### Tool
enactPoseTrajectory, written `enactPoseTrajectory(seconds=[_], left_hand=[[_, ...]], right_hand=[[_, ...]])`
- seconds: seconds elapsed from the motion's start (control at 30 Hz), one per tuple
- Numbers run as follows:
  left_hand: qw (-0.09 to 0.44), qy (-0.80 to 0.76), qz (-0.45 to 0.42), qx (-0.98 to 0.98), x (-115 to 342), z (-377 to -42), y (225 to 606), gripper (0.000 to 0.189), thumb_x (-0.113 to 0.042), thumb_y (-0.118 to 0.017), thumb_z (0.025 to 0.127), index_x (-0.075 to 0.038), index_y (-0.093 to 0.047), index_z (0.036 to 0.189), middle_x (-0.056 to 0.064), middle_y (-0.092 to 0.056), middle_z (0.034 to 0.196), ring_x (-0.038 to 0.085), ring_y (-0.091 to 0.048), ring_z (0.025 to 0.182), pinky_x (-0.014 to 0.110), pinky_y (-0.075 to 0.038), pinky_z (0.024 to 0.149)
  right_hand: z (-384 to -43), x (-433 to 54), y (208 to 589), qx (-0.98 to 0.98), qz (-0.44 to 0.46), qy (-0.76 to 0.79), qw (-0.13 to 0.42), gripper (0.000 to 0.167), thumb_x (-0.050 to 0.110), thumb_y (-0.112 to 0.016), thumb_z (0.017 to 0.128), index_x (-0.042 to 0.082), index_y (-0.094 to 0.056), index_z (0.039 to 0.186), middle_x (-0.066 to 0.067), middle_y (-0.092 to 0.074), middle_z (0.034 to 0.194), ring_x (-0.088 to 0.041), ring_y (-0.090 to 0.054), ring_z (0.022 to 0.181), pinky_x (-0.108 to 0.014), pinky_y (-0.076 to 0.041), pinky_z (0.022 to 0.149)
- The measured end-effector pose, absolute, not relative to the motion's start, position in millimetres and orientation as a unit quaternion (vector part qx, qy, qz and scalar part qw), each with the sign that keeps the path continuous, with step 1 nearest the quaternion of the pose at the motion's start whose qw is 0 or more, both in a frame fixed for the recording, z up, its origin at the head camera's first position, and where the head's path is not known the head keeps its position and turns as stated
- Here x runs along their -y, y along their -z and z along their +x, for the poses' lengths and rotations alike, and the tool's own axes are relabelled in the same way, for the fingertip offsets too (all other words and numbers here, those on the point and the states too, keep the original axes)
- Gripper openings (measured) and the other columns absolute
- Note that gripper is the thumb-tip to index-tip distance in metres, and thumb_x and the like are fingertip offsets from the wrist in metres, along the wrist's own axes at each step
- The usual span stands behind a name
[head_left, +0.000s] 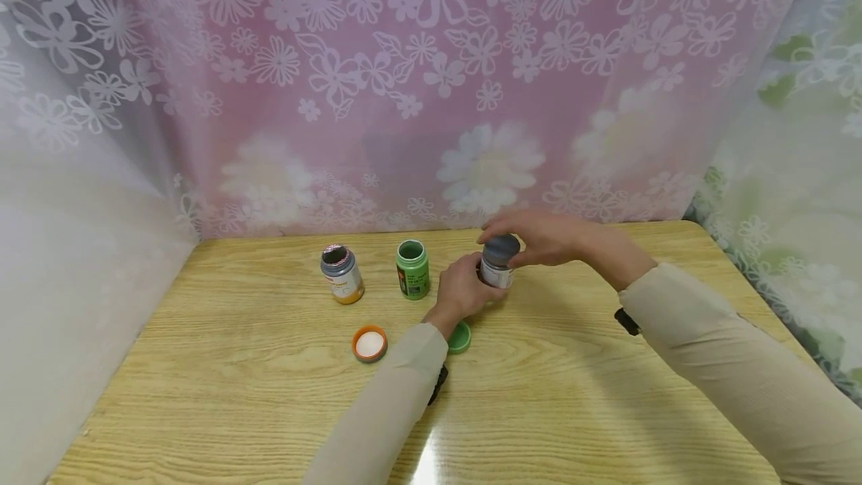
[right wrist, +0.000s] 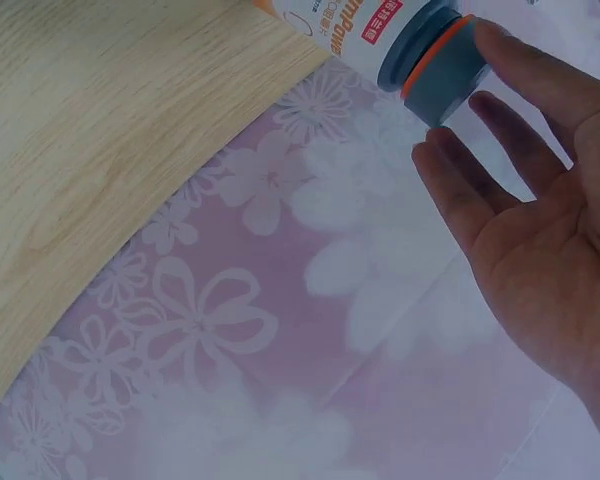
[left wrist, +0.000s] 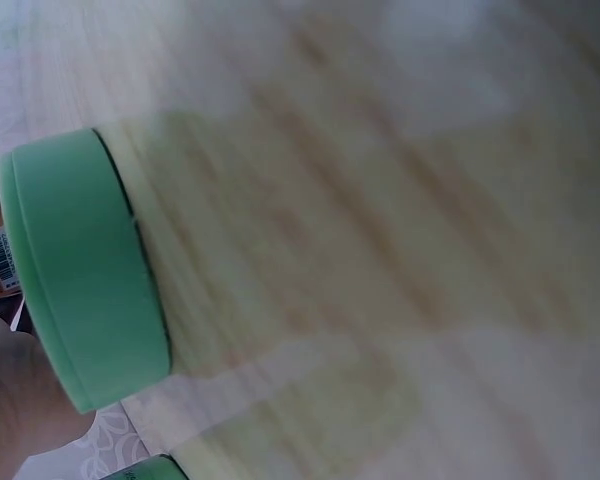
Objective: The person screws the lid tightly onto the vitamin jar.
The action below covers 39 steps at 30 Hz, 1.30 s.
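A white bottle [right wrist: 365, 25] with a grey shoulder stands at the right of the group on the table. My left hand [head_left: 463, 287] grips its body. The fingers and thumb of my right hand [head_left: 548, 236] are around its grey cap [head_left: 501, 248], with the thumb against the cap's side in the right wrist view. An orange line shows between cap and bottle neck there. A green lid [head_left: 460, 337] lies behind my left wrist, partly hidden by it, and appears large in the left wrist view.
An uncapped green bottle [head_left: 414, 275] stands left of my left hand. Farther left is an open white-and-grey bottle [head_left: 345, 281] with torn foil at its mouth. Its orange-rimmed lid [head_left: 370, 343] lies upturned on the wooden table [head_left: 256, 395]. A floral curtain [head_left: 404, 133] hangs behind.
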State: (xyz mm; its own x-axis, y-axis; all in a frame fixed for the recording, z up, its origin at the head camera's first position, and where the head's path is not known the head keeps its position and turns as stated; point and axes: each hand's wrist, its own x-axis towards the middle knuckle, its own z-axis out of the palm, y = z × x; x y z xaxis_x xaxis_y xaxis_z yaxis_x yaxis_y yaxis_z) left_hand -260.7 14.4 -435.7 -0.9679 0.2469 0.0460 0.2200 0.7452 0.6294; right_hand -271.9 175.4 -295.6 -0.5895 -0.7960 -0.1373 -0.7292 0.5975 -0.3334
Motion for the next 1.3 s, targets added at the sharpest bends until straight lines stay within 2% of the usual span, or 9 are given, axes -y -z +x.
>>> enactPoseTrajectory(seconds=[0.2,0.53,0.9,1.3], left_hand=[[0.023,-0.331,0.124,-0.935,-15.8,-260.9,435.5,0.054,-0.04,-0.08,0.077,-0.015,-0.06,0.121,0.0,-0.063,0.108,0.017,-0.06,0.095,0.037,-0.047,0.083],[0.025,-0.331,0.125,-0.935,-17.0,-261.2,436.1,0.056,-0.04,-0.079,0.077,-0.016,-0.059,0.123,0.0,-0.062,0.109,0.017,-0.06,0.095,0.038,-0.047,0.084],[0.031,-0.34,0.124,-0.932,-16.3,-262.1,437.3,0.056,-0.04,-0.079,0.077,-0.016,-0.059,0.124,0.0,-0.063,0.11,0.017,-0.061,0.096,0.038,-0.047,0.083],[0.027,-0.343,0.123,-0.931,-14.3,-263.0,439.2,0.055,-0.039,-0.079,0.078,-0.015,-0.06,0.123,0.001,-0.063,0.112,0.018,-0.06,0.097,0.039,-0.047,0.085]], right_hand=[[-272.5,-174.1,299.9,-0.886,-0.427,0.124,0.128,0.039,0.003,-0.07,0.086,0.01,-0.062,0.124,-0.011,-0.055,0.127,-0.03,-0.053,0.115,-0.047,-0.045,0.091],[-269.1,-167.4,302.2,-0.91,-0.386,0.106,0.109,0.041,0.009,-0.073,0.086,0.007,-0.061,0.125,-0.013,-0.056,0.124,-0.029,-0.056,0.107,-0.044,-0.047,0.085],[-260.0,-152.1,301.8,-0.945,-0.301,0.067,0.106,0.045,0.017,-0.073,0.087,0.006,-0.059,0.129,-0.015,-0.055,0.124,-0.03,-0.057,0.104,-0.042,-0.049,0.081],[-258.5,-142.2,304.8,-0.96,-0.258,0.071,0.086,0.046,0.027,-0.073,0.087,0.002,-0.061,0.124,-0.016,-0.06,0.118,-0.027,-0.06,0.095,-0.039,-0.051,0.075]])
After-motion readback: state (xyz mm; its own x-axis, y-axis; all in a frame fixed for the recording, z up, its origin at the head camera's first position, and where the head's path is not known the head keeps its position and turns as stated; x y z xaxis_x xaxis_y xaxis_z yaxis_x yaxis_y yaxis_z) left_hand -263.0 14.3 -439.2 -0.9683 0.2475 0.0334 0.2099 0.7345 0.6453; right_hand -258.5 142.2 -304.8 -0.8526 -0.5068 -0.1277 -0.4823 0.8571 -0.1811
